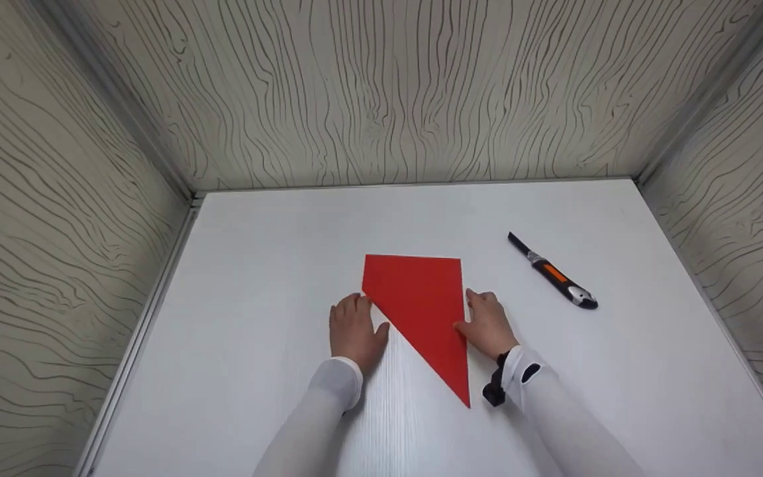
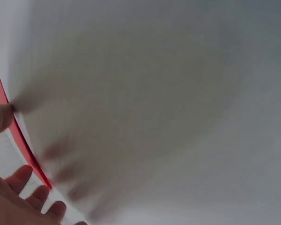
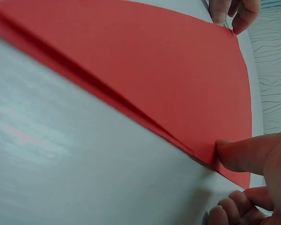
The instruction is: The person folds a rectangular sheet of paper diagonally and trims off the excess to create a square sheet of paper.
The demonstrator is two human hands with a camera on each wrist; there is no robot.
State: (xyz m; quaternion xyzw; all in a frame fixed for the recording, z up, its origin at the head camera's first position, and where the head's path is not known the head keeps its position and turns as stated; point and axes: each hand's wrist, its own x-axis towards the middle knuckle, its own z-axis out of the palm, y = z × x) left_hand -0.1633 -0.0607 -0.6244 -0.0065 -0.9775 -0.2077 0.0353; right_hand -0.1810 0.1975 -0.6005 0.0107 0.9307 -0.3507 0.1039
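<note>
A folded red sheet of paper (image 1: pixel 414 298) lies on the white table, with a slanting edge at its left and a point toward the person. In the right wrist view, a narrow gap shows between the layers of the paper (image 3: pixel 145 65) along one edge. My left hand (image 1: pixel 357 331) is at the paper's left corner, fingertips touching it, thumb spread beside the slanting edge. The thumb of my right hand (image 1: pixel 487 324) presses on the paper's right edge, while its other fingers lie just outside that edge. Whether any finger reaches under the paper cannot be told.
A utility knife (image 1: pixel 557 278) with a black and orange handle lies to the right of the paper, its dark blade end pointing away. Wood-patterned panels (image 1: pixel 388 93) stand at the back and both sides of the white table (image 1: pixel 255 265).
</note>
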